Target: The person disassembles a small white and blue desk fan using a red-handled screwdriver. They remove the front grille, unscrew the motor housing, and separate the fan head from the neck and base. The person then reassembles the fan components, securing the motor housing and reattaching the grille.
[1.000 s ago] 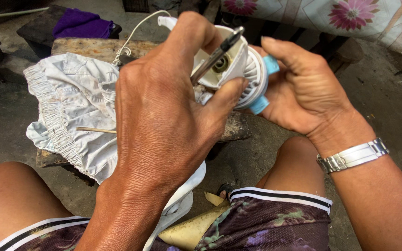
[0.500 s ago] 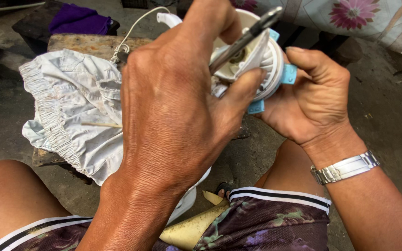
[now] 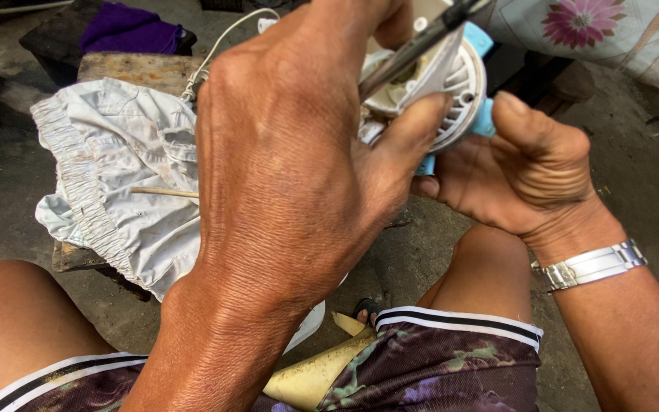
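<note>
My left hand (image 3: 299, 160) fills the middle of the head view, fingers closed around a thin dark metal tool (image 3: 413, 47) whose tip points up and right. The tool lies across a round white and light-blue plastic fan housing (image 3: 459, 84) with ribbed vents. My right hand (image 3: 528, 175) cups that housing from below and from the right, thumb up beside a blue tab. A metal watch (image 3: 593, 265) sits on the right wrist. My left thumb presses against the housing's lower rim.
A crumpled white cloth (image 3: 116, 175) lies on a wooden block (image 3: 127, 67) to the left, with a thin stick across it. A white cord (image 3: 223, 46) runs up from the housing. A purple cloth (image 3: 127, 29) lies at the top left. My knees frame a concrete floor.
Both hands have risen and moved closer to the camera with the housing. The tool has shifted up and to the right across the housing.
</note>
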